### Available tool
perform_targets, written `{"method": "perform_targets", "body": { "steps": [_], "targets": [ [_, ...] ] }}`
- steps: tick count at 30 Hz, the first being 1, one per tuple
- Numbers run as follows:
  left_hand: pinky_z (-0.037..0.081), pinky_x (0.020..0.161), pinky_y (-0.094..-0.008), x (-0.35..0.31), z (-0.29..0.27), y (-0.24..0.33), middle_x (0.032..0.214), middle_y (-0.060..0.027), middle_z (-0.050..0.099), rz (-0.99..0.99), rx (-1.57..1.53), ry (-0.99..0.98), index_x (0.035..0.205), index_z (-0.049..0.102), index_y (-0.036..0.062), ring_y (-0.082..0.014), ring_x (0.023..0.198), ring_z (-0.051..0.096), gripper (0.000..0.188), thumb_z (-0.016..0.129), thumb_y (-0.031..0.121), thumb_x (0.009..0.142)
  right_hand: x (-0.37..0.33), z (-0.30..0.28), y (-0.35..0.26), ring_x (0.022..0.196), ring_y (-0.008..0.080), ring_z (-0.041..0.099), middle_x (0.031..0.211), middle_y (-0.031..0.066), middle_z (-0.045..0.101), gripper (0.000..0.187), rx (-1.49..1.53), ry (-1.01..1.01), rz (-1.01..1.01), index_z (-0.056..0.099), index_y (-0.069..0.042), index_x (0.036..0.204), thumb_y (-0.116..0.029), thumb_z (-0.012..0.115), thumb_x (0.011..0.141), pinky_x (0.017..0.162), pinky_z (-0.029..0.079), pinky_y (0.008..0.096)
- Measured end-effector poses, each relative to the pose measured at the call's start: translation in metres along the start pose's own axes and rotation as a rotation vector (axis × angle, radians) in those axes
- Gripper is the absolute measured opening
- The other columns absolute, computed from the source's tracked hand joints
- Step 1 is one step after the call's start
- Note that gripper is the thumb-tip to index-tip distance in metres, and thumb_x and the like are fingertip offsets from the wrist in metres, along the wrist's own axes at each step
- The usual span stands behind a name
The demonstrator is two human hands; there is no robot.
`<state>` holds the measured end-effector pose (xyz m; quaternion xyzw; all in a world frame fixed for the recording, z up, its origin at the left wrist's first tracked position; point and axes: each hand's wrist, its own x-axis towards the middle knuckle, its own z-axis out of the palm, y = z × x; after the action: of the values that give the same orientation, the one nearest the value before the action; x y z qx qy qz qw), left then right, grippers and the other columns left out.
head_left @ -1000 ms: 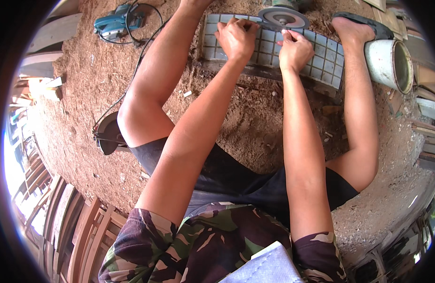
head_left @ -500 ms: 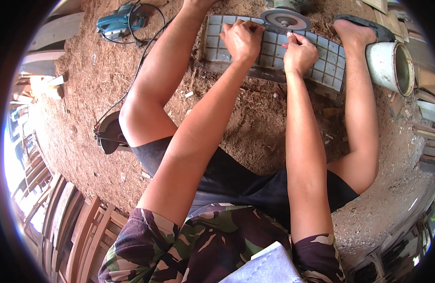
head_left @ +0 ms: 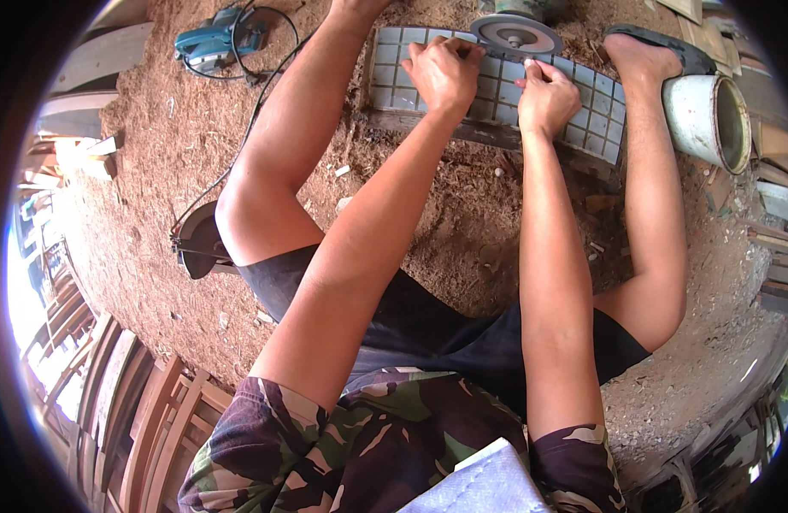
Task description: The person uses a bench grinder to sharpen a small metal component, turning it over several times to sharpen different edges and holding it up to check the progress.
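Observation:
Both my hands are closed in a pinch just in front of a round grey grinding disc (head_left: 515,34). My left hand (head_left: 445,75) has its fingertips on one end of a thin dark strip (head_left: 502,58), and my right hand (head_left: 549,96) pinches the other end. The strip lies along the near edge of the disc; its exact kind is too small to make out. Under both hands is a tiled board (head_left: 595,111) of small pale squares with dark joints, partly covered by my hands. A green machine body (head_left: 531,10) shows behind the disc, cut off by the top edge.
A blue power tool (head_left: 219,40) with a black cord lies on the sawdust-covered ground at the far left. A dark round-guarded saw (head_left: 204,244) sits beside my left knee. The white bucket (head_left: 697,120) lies tipped by my right foot. Wood pieces (head_left: 155,427) are stacked at lower left.
Both hands have shifted slightly to the right along the disc, still pinching the thin strip. The disc, the tiled board and my legs stay in place.

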<state>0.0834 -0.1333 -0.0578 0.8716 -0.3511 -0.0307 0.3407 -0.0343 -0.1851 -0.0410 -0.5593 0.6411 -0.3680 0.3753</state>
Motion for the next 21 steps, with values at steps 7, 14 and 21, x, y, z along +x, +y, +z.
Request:
{"method": "perform_targets", "body": {
  "steps": [7,14,21],
  "targets": [
    [0.037,0.098,-0.0465,-0.002,0.001,0.004,0.099,-0.0015,0.077,-0.019,0.005,0.000,0.089,0.085,0.0169,-0.0286,0.108,0.057,0.018,0.085,0.034,0.082,0.001,-0.003,0.001,0.063,0.0190,0.076,0.076,0.0143,0.077,0.017,-0.012,0.004,-0.006,0.081,0.000,0.100,-0.015,0.079,0.093,0.063,0.058,0.0327],
    [0.036,0.100,-0.0468,-0.004,0.004,0.010,0.098,-0.0002,0.077,-0.032,0.002,-0.001,0.088,0.085,0.0161,-0.0278,0.108,0.057,0.017,0.086,0.032,0.081,0.006,-0.006,0.007,0.063,0.0199,0.076,0.078,0.0154,0.078,0.016,-0.034,0.030,-0.050,0.081,0.001,0.100,-0.013,0.079,0.092,0.064,0.059,0.0329],
    [0.033,0.103,-0.0480,-0.009,0.009,0.016,0.099,-0.0009,0.077,-0.055,-0.032,-0.009,0.088,0.085,0.0159,-0.0280,0.109,0.056,0.017,0.086,0.032,0.081,0.008,-0.011,0.007,0.064,0.0197,0.076,0.080,0.0156,0.078,0.016,-0.020,0.043,-0.020,0.081,0.001,0.099,-0.013,0.079,0.092,0.065,0.059,0.0332]
  ]
}}
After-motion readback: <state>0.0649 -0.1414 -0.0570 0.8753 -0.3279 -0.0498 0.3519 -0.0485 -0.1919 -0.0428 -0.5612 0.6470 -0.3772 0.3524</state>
